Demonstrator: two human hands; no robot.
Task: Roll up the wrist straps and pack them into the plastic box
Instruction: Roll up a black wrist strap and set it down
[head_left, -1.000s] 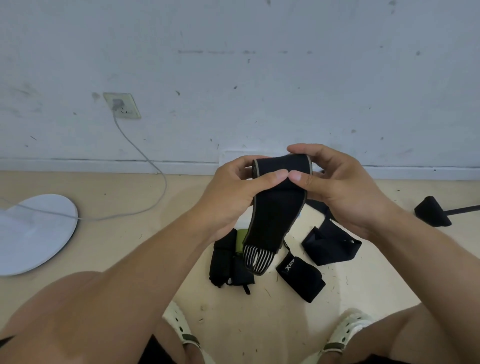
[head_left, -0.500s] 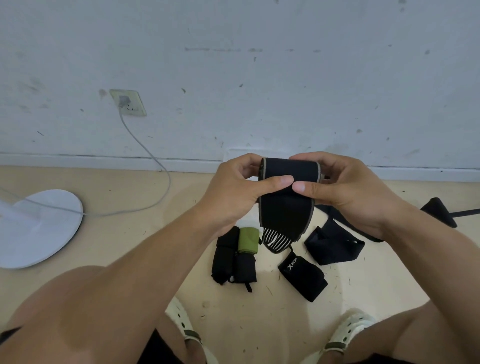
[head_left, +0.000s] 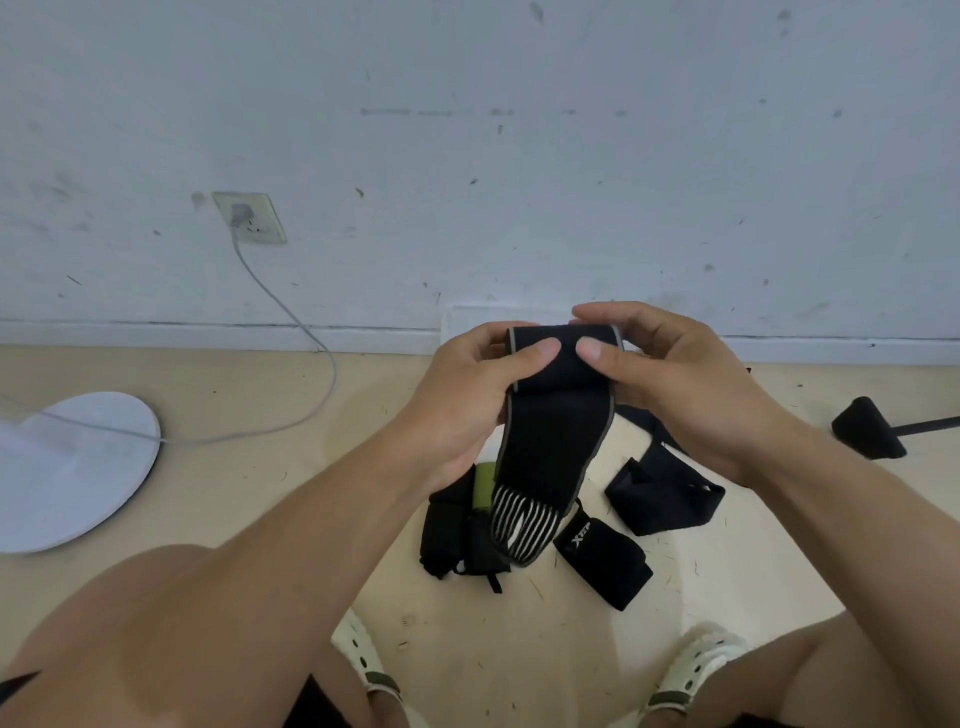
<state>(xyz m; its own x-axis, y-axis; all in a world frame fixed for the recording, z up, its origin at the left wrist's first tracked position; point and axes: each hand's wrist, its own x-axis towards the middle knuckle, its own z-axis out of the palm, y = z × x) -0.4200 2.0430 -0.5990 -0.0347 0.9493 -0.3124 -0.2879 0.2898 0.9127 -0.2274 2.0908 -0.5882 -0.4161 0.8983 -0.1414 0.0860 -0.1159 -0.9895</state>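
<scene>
A black wrist strap with a striped white end hangs in the air between my hands. Its upper part is rolled into a thick coil. My left hand grips the coil's left side, thumb pressed on the front. My right hand grips the right side the same way. Below on the floor lie a rolled black strap with white lettering, a black bundle with a green roll and a loose black strap. A clear plastic box shows faintly behind my hands, against the wall.
A white round fan base sits on the floor at the left, with a grey cable running up to a wall socket. A black foot with a rod lies at the right. My knees and sandalled feet fill the bottom.
The hanging tail grew short half a second ago as the coil was rolled, then came longer again; the striped end now hangs low over the floor bundle. Both hands stay on the coil.
</scene>
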